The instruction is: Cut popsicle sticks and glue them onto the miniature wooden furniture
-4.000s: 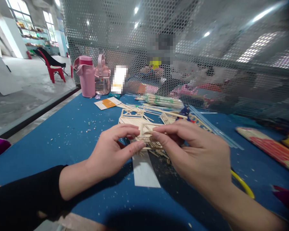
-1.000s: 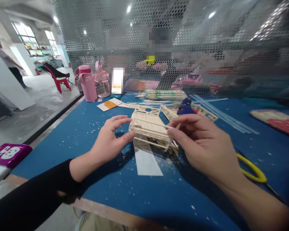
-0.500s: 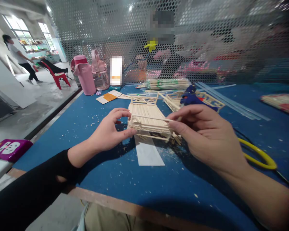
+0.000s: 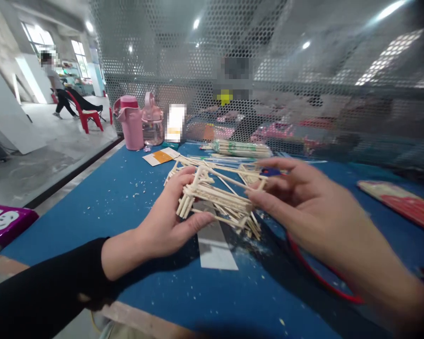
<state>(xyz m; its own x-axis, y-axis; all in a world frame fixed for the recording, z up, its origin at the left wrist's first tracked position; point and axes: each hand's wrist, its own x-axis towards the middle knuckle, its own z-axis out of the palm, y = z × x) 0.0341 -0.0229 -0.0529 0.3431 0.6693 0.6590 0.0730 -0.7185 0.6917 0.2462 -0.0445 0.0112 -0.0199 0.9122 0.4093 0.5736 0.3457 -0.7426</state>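
A small model built of thin wooden sticks (image 4: 221,197) is held up over the table, tilted, with its bundled edge towards me. My left hand (image 4: 159,223) is closed round its left end, thumb along the lower front and fingers behind. At the right end my right hand (image 4: 314,207) pinches the model's corner between thumb and fingertips; the exact grip is partly hidden and blurred. Beneath lie a white paper strip (image 4: 217,254) and a heap of loose stick pieces (image 4: 253,230). A dark blue object (image 4: 271,172) shows partly behind my right fingers.
At the back stand a pink flask (image 4: 132,127), a clear pink bottle (image 4: 152,127) and a lit screen (image 4: 175,122) before a perforated metal panel (image 4: 198,61). A bag of sticks (image 4: 242,148) lies there. A red loop (image 4: 325,280) is beside my right wrist. Someone (image 4: 58,89) walks far left.
The model has been lifted and tipped, so its slatted top no longer faces me. My left hand has wrapped further round its end. The camera view has tilted up.
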